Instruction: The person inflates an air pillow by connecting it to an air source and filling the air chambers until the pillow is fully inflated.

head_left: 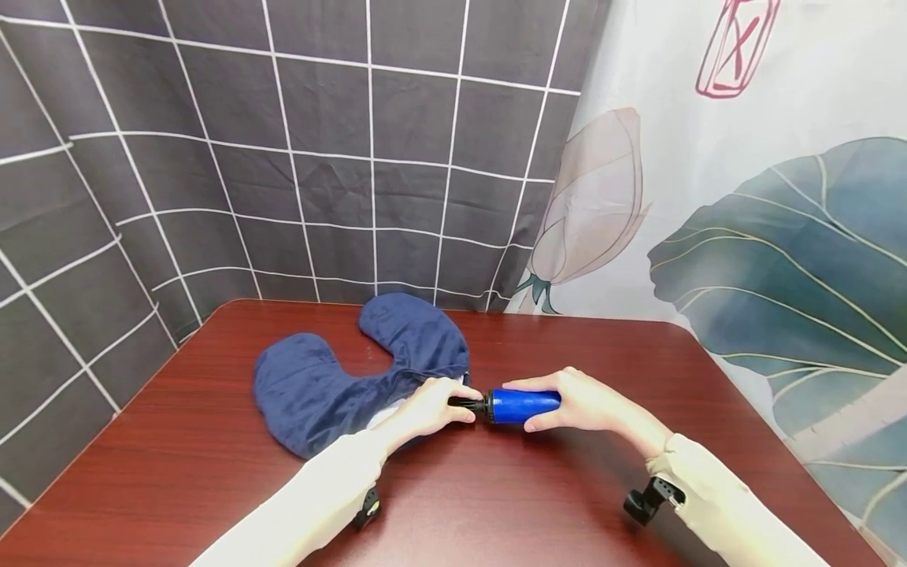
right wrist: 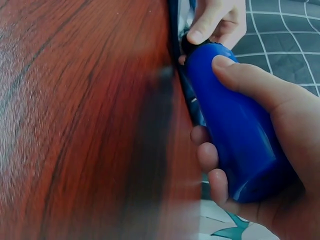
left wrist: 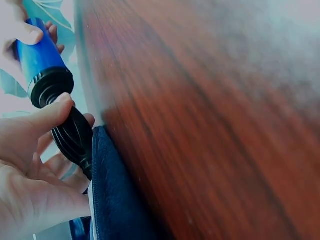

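Observation:
A blue cylinder with a black collar and a slim black end, like a hand pump, lies between my two hands over the table. My right hand grips the blue body, fingers and thumb wrapped round it in the right wrist view. My left hand pinches the black end, thumb on top, beside the zipped edge of a navy U-shaped neck pillow. White material shows at the pillow's opening, under the left forearm. The far tip of the black end is hidden at that opening.
The reddish-brown wooden table stretches out around the pillow. Behind it hangs a dark grid-patterned curtain, with a flower-printed cloth on the right. Both wrists wear small black camera mounts.

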{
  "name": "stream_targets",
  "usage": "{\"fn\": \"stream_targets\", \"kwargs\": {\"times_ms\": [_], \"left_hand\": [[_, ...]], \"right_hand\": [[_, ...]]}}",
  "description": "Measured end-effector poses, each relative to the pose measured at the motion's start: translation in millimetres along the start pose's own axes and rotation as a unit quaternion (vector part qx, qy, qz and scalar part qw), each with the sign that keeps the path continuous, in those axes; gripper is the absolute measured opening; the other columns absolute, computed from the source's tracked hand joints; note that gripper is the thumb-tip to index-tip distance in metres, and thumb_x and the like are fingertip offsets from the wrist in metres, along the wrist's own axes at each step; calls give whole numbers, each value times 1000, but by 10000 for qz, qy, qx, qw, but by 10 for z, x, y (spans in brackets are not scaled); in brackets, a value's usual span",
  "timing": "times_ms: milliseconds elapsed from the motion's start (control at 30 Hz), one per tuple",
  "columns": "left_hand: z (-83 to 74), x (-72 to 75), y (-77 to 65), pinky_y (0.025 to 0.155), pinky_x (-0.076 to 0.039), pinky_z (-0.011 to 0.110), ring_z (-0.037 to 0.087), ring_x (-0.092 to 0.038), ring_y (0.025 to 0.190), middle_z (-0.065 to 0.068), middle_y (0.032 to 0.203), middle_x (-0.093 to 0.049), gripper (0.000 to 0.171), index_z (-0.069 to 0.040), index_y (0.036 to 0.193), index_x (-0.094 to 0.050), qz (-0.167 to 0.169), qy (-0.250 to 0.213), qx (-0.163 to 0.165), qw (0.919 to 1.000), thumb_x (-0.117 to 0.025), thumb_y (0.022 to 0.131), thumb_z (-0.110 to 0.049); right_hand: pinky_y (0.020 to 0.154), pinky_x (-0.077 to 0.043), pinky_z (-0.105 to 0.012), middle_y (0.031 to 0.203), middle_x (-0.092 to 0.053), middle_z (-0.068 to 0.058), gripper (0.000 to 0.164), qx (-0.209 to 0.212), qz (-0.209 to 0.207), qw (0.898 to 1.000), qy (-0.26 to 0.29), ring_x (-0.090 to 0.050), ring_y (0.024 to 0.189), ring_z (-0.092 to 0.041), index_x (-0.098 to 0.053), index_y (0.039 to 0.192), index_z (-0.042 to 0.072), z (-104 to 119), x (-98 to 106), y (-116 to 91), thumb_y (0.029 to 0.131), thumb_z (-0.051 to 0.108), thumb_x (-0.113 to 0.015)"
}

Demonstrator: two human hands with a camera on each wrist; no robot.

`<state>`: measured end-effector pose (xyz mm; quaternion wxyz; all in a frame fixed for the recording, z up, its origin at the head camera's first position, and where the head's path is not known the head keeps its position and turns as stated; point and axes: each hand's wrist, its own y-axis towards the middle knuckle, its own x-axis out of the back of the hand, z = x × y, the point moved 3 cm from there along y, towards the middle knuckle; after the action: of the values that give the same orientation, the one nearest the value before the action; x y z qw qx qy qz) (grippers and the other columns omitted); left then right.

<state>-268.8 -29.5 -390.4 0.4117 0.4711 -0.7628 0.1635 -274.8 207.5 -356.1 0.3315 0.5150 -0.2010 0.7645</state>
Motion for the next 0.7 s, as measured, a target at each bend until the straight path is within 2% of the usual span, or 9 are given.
{"fn": "stream_targets", "kwargs": {"times_ms": [233,467,700], "left_hand": [[-18,9,-6,84,-49,29,24,-66,102,5,108,-75,26,-14,110,-76,-79,-6,-123,9999,-76,84,-18],[-14,2,-17,90,-51,33,25,-67,106,6,110,-75,28,-13,111,-75,-110,11,-196,9997,-76,83,-18],[-12,1,-5,91,-51,31,25,-67,108,5,112,-75,30,-12,113,-75,-82,23,-239,9997,-76,83,-18]], "right_hand": [[74,-55,-22,122,-72,0,60,74,-7,9999,-88,-69,91,-8,-59,137,31,-69,95,-109,82,46,-77],[76,-56,-23,123,-70,-2,60,-11,112,9999,26,-68,95,-9,-58,138,31,-189,217,-285,82,44,-77],[75,-55,-23,124,-70,-1,62,-189,50,9998,-9,-67,95,-7,-58,138,31,-296,361,-473,81,43,-79]]}}
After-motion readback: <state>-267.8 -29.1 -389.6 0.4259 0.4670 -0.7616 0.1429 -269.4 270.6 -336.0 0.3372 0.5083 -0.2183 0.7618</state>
